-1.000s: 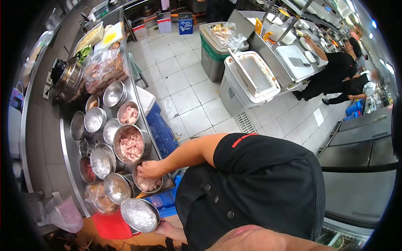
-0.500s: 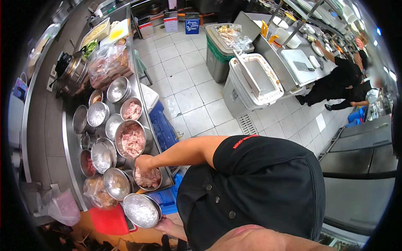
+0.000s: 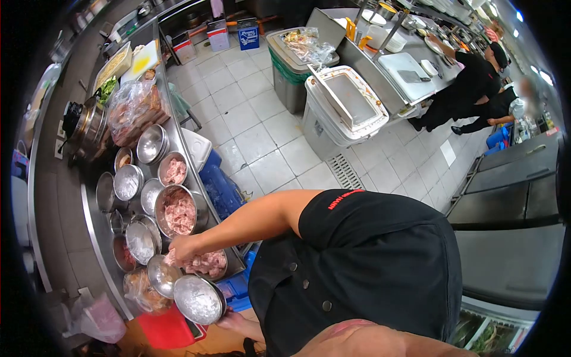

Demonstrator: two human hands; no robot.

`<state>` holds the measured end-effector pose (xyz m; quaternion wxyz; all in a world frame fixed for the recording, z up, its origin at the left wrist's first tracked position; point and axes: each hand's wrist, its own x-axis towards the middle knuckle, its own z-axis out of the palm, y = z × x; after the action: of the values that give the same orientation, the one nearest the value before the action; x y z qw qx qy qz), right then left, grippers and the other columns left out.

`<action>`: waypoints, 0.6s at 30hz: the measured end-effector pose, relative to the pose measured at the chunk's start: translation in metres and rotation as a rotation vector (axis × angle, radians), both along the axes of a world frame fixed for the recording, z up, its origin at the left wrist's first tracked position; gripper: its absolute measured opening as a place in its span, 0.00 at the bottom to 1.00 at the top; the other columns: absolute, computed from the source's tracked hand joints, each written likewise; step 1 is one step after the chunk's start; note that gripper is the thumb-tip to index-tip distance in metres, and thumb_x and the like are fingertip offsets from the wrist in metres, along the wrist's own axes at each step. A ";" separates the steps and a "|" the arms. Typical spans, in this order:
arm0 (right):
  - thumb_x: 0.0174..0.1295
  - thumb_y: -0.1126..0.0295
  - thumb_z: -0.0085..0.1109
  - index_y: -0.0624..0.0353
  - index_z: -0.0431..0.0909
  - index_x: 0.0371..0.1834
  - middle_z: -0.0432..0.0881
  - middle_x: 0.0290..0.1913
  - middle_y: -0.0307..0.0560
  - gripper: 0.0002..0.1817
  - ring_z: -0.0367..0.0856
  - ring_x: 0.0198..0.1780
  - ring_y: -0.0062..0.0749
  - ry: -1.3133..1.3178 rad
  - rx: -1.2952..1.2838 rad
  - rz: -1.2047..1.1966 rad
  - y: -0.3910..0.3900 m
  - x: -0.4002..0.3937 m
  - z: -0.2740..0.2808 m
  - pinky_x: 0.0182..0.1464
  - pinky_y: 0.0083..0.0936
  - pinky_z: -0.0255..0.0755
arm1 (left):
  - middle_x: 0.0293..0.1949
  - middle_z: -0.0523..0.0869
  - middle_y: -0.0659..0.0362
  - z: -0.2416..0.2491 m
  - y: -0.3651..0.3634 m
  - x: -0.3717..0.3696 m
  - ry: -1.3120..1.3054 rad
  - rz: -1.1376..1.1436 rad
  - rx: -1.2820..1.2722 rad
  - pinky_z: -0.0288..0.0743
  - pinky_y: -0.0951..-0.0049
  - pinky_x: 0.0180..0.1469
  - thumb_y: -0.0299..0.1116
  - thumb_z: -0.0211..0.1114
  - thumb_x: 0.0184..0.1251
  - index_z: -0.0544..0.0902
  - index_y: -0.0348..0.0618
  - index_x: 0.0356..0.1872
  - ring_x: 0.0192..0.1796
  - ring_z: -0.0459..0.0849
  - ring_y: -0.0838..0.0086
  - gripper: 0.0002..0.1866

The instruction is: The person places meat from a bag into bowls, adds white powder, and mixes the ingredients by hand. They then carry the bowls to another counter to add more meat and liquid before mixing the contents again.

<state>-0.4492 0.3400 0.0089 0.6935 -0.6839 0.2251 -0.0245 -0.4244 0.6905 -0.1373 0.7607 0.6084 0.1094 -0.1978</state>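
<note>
My right hand [image 3: 184,247] is closed at the left edge of a metal bowl of raw meat [image 3: 208,263], with a pink piece of meat [image 3: 171,257] at its fingertips. Near the bottom, my left hand [image 3: 233,322] grips the lower rim of a metal bowl [image 3: 198,298] with a whitish, shiny inside; its fingers are partly hidden beneath. Beside that bowl stands another shiny metal bowl [image 3: 163,275]. Just above the meat bowl is a larger metal pot of raw meat [image 3: 179,213], and farther up a smaller bowl of meat [image 3: 173,171].
Several metal bowls [image 3: 128,182] crowd the steel counter [image 3: 95,229]. Farther along lies a large plastic bag of meat [image 3: 137,110]. A red flat item [image 3: 163,330] sits by the near end. Behind are lidded bins [image 3: 345,101] on the tiled floor [image 3: 262,140], and people [image 3: 476,83] stand at right.
My right hand has come up from inside the meat bowl and moved left to its edge, with meat in the fingers. My left hand still holds its bowl. The view has shifted slightly.
</note>
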 end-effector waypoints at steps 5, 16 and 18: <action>0.45 0.83 0.67 0.62 0.86 0.47 0.86 0.31 0.52 0.21 0.88 0.27 0.43 -0.092 0.517 0.026 0.021 -0.016 0.083 0.25 0.40 0.79 | 0.27 0.83 0.58 0.017 -0.029 -0.003 0.036 -0.010 -0.022 0.62 0.70 0.21 0.51 0.55 0.71 0.84 0.44 0.42 0.19 0.72 0.69 0.21; 0.56 0.63 0.66 0.60 0.87 0.40 0.87 0.36 0.66 0.14 0.90 0.42 0.53 -0.449 -1.275 0.582 0.056 -0.015 0.035 0.43 0.45 0.84 | 0.28 0.84 0.54 0.024 -0.071 0.001 0.164 0.073 -0.114 0.65 0.69 0.16 0.57 0.51 0.73 0.81 0.42 0.51 0.18 0.76 0.67 0.26; 0.56 0.63 0.65 0.62 0.87 0.34 0.88 0.35 0.67 0.12 0.90 0.42 0.53 -0.540 -1.303 0.609 0.060 -0.021 0.037 0.42 0.46 0.84 | 0.31 0.86 0.52 0.026 -0.072 -0.001 0.150 0.096 -0.165 0.68 0.66 0.15 0.58 0.51 0.73 0.81 0.42 0.53 0.17 0.77 0.65 0.28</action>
<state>-0.4701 0.3999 0.0454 0.1576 -0.9565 -0.2103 -0.1263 -0.4259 0.6187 -0.1110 0.8066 0.5211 0.1784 -0.2145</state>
